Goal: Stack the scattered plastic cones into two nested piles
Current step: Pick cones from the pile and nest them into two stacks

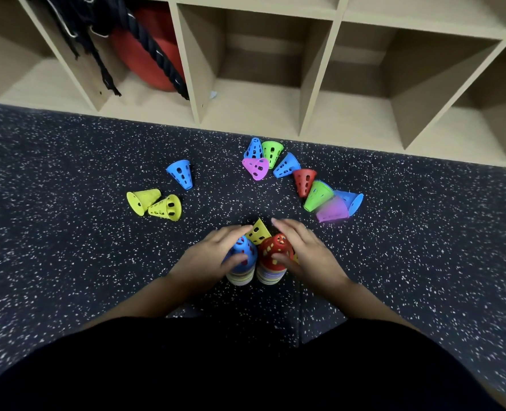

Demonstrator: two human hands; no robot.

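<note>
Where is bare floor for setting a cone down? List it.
Bare floor: the middle patch between the lone blue cone, the pink cone and the left hand; also left of the two yellow cones. Crowded: the right-hand cone cluster.

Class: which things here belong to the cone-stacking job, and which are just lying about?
Job: blue-topped cone pile, red-topped cone pile, scattered perforated plastic cones, left hand, right hand.
Lying about: red ball, black rope, beige wooden shelf.

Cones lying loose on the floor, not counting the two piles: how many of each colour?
blue cones: 4
yellow cones: 3, one just behind the piles
green cones: 2
purple cones: 2
red cones: 1
Total: 12
</note>
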